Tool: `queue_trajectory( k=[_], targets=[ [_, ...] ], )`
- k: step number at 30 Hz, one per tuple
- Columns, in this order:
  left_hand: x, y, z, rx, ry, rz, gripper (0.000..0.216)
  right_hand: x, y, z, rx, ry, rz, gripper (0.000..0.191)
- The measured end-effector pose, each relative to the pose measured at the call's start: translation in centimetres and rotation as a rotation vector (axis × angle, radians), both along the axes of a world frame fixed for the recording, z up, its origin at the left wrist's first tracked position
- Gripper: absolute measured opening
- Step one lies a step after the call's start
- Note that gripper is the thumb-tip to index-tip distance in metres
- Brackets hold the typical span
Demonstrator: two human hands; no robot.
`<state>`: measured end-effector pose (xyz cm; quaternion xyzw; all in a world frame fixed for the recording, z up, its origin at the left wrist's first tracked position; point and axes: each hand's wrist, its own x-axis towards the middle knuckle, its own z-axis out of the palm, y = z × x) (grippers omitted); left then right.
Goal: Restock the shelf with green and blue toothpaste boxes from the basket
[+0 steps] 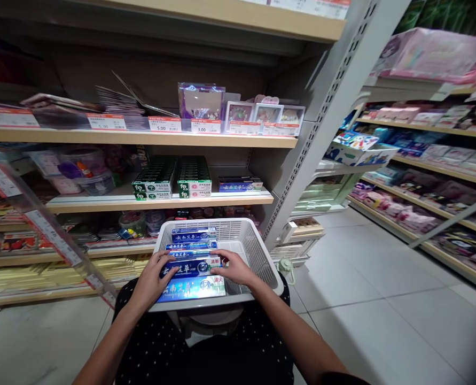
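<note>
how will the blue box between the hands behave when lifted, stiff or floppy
The blue box is probably fairly stiff, given its straight edges. Its smooth printed face may be slightly slippery. Its flat sides suggest sliding rather than rolling.

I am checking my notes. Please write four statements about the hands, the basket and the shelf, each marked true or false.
1. The left hand and the right hand touch a blue box in the basket. True.
2. The basket is black. False: it is white.
3. On the shelf, green boxes stand left of a blue pack. True.
4. The green boxes form one group. False: they form two, side by side.
</note>
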<state>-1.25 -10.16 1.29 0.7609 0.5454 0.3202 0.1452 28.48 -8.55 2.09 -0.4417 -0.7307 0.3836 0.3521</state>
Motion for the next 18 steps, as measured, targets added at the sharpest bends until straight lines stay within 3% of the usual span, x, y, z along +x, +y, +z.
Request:
queue_trajectory(
  k=[6, 11, 15, 18],
  targets=[
    [0.0, 0.5, -0.1, -0.162, -0.187, 0.099, 0.056, 0.6, 1.0, -1.2, -0.027, 0.032, -0.184, 0.053],
    [-0.2, 0.9, 0.1, -0.352, -0.396, 0.053, 0.049, 1.0, 1.6, -2.1, -0.074, 0.097, -0.194, 0.045],
    [-0.5, 1.0, -0.1, -0.344, -0.448, 0.062, 0.05, 0.9, 1.7, -2.0, -0.099, 0.178, -0.183, 0.044],
    [-0.5, 1.2, 0.0, -0.311, -0.362, 0.153, 0.053, 0.8, 1.7, -1.9, -0.227, 0.272, -0.22, 0.049]
  ],
)
